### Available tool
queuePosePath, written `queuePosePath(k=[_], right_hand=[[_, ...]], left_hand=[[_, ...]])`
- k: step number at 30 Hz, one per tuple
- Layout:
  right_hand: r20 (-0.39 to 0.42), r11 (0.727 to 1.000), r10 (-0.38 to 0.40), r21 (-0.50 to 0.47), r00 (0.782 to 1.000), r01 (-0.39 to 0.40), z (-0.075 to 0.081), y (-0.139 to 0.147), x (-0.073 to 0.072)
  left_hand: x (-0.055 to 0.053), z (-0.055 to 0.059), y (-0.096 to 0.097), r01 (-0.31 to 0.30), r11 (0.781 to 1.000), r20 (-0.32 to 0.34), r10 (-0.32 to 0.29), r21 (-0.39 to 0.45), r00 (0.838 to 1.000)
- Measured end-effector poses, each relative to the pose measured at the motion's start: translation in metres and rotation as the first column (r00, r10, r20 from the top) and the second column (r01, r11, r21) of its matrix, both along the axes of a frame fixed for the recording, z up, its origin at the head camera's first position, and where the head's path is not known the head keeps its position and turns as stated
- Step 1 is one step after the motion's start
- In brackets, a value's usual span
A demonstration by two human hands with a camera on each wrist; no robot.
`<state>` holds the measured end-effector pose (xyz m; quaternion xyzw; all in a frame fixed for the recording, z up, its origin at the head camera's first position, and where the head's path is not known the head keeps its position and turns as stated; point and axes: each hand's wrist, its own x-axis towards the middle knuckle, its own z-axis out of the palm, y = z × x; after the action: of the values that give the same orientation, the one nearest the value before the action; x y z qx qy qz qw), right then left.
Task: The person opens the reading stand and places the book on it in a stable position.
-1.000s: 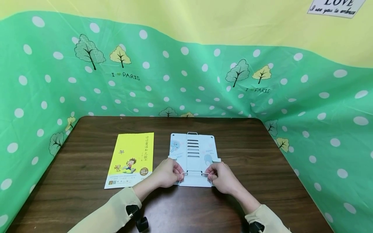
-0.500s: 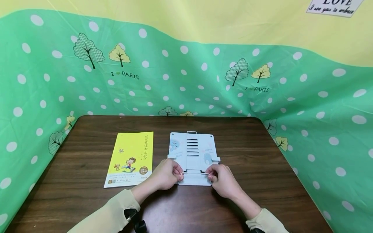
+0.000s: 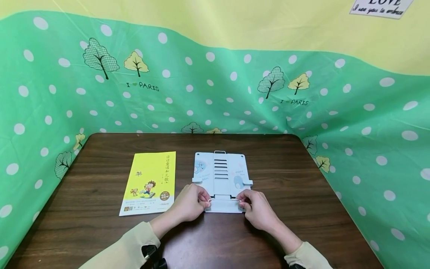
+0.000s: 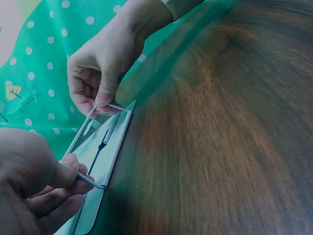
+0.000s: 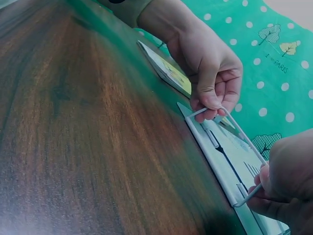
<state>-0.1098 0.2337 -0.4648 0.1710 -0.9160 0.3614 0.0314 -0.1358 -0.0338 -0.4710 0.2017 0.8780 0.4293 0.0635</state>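
Note:
A light blue book stand (image 3: 221, 172) with printed cartoon figures lies flat on the table. Its U-shaped wire (image 4: 79, 133) stands raised from the plate's near edge. With thumb and fingers, my left hand (image 3: 190, 201) pinches the wire's left corner. The right hand (image 3: 256, 207) pinches the opposite corner in the same way. Both wrist views show the wire's crossbar running between the two hands, above the plate. Left of the stand lies a yellow book (image 3: 149, 179), cover up, touched by neither hand.
The dark wooden table (image 3: 111, 246) carries the stand and the book. Behind it and along both sides hangs a green and yellow curtain (image 3: 188, 74) with dots and trees. Small side tabs (image 3: 248, 182) stick out from the stand's plate.
The head view has shifted slightly. Both hands keep their pinch on the wire, which looks tilted a little more upright over the plate.

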Motion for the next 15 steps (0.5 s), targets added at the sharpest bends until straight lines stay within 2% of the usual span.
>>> queuePosePath(k=[9, 15], right_hand=[[-0.037, 1.000, -0.004, 0.004, 0.999, 0.004, -0.0011, 0.0007, 0.0038], [-0.086, 1.000, 0.019, -0.008, 0.996, -0.020, -0.0056, 0.0043, 0.0069]], left_hand=[[0.0051, 0.0007, -0.0011, -0.026, 1.000, -0.030, 0.026, -0.004, 0.999], [0.0098, -0.0001, -0.0003, -0.027, 1.000, -0.052, 0.027, -0.008, 0.998]])
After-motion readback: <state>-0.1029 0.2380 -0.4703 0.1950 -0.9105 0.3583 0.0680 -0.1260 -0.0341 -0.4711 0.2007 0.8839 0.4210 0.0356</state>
